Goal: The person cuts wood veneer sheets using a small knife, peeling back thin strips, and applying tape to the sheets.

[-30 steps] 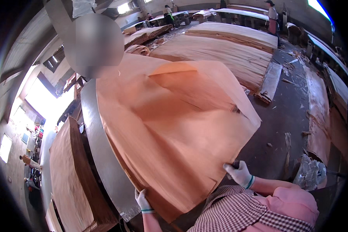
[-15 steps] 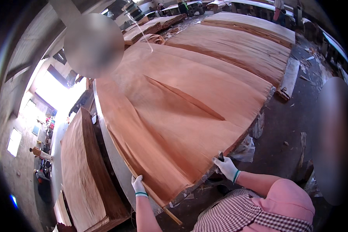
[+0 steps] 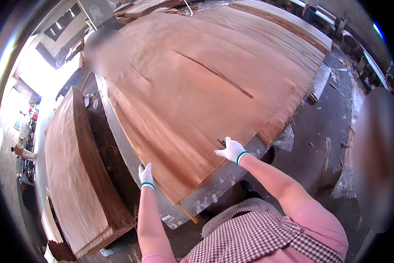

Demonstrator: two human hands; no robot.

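A large reddish-brown wood veneer sheet lies spread over a table in front of me, with a long dark split running through its right half. My left hand, in a white glove with a green-edged cuff, closes on the sheet's left edge near the front corner. Over the front part of the sheet is my right hand, gloved alike, its fingers closed around a small dark tool whose kind I cannot make out. A thin wooden strip juts out from under the front left corner.
A tall veneer stack stands to the left, across a dark gap. More layered veneer lies at the far right. Clear plastic hangs by the table's right side. Scraps litter the floor. A blurred person is at the sheet's far left.
The sheet lies flatter, and the gap along its split has narrowed. My right hand has moved from the front right edge inward over the sheet. The head view has shifted.
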